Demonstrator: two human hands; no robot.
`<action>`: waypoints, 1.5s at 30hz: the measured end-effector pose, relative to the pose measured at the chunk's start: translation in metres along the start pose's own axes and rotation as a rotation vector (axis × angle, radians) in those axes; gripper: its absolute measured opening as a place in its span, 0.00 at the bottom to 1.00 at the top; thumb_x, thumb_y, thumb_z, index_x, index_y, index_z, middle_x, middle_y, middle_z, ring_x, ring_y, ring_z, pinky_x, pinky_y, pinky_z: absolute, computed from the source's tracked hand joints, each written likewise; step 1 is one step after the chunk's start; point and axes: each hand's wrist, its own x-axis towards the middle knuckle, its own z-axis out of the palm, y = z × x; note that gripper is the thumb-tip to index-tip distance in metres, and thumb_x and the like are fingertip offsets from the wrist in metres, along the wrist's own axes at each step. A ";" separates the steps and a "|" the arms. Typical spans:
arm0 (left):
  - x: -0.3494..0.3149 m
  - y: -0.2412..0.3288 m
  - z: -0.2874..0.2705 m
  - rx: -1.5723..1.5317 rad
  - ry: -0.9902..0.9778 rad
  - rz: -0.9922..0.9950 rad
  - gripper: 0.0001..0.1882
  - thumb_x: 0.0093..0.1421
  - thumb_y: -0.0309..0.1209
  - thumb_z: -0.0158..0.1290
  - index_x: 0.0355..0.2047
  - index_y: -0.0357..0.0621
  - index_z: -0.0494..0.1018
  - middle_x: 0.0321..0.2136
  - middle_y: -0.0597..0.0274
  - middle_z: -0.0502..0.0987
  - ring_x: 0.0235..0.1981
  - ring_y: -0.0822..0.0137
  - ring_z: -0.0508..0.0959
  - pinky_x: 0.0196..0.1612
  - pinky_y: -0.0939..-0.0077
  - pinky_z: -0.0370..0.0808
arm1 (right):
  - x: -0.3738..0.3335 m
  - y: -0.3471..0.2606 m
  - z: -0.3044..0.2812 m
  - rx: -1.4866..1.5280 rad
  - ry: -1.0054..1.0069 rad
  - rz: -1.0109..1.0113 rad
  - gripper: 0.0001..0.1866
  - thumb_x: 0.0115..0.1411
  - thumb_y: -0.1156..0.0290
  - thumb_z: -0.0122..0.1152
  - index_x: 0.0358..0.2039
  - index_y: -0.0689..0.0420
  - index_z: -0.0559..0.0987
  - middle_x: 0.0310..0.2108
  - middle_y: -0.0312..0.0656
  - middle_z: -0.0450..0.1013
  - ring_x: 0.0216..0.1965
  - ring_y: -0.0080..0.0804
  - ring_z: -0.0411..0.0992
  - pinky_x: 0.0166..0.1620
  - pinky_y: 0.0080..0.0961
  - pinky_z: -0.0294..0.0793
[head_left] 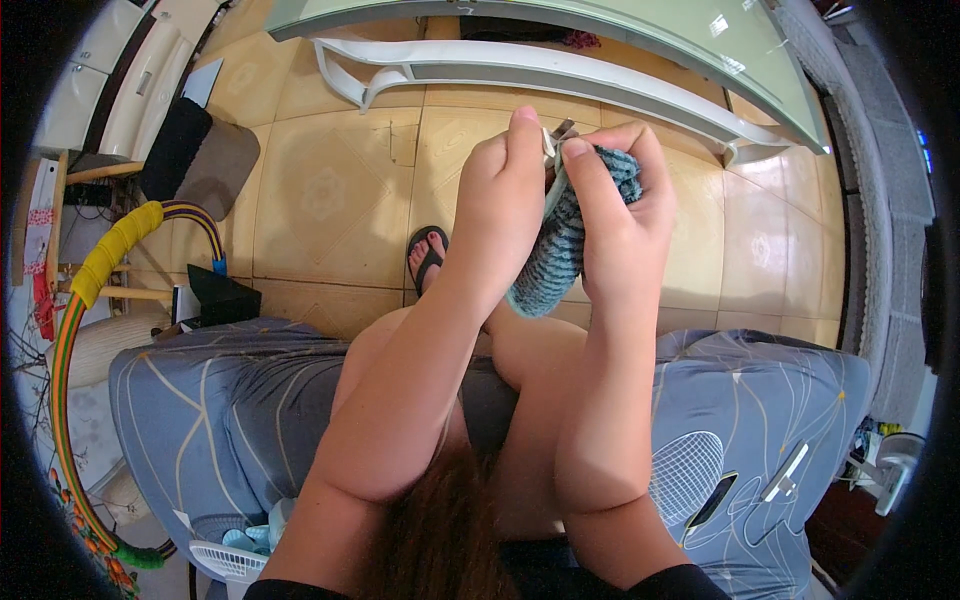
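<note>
The right hand (pixel 628 205) is grasping a teal knitted piece (pixel 548 265), with thumb and fingers wrapping around its upper part. The knitted piece is hanging between both hands, over the tiled floor (pixel 330 180). The left hand (pixel 497 190) is curling beside the upper edge, next to a small grey implement (pixel 566 128); its fingertips are being obscured, so what it is gripping cannot be told.
</note>
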 end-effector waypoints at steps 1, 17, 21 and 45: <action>0.000 0.000 0.000 0.018 -0.007 0.009 0.26 0.63 0.45 0.36 0.18 0.36 0.65 0.14 0.65 0.65 0.19 0.74 0.62 0.25 0.76 0.62 | 0.000 0.000 0.000 0.000 0.000 0.001 0.06 0.53 0.75 0.57 0.26 0.60 0.69 0.22 0.33 0.67 0.25 0.16 0.62 0.30 0.15 0.64; 0.001 0.000 0.000 -0.032 0.001 -0.067 0.26 0.63 0.45 0.36 0.19 0.35 0.66 0.14 0.65 0.65 0.18 0.73 0.63 0.25 0.76 0.63 | 0.004 -0.001 -0.005 -0.035 -0.032 0.008 0.05 0.52 0.75 0.58 0.25 0.60 0.71 0.21 0.33 0.68 0.24 0.16 0.63 0.28 0.15 0.64; 0.005 -0.009 -0.003 0.011 -0.004 0.002 0.25 0.63 0.44 0.36 0.18 0.36 0.64 0.13 0.66 0.64 0.17 0.73 0.61 0.24 0.75 0.62 | 0.005 0.002 -0.003 -0.062 -0.065 -0.003 0.06 0.51 0.76 0.58 0.25 0.61 0.69 0.21 0.33 0.67 0.25 0.17 0.62 0.29 0.17 0.65; -0.001 0.012 -0.003 -0.047 0.043 0.175 0.21 0.64 0.39 0.41 0.15 0.42 0.63 0.13 0.74 0.59 0.16 0.81 0.56 0.19 0.82 0.54 | 0.002 0.001 -0.002 0.229 -0.102 0.165 0.04 0.52 0.75 0.58 0.26 0.60 0.72 0.21 0.34 0.70 0.22 0.15 0.65 0.25 0.15 0.64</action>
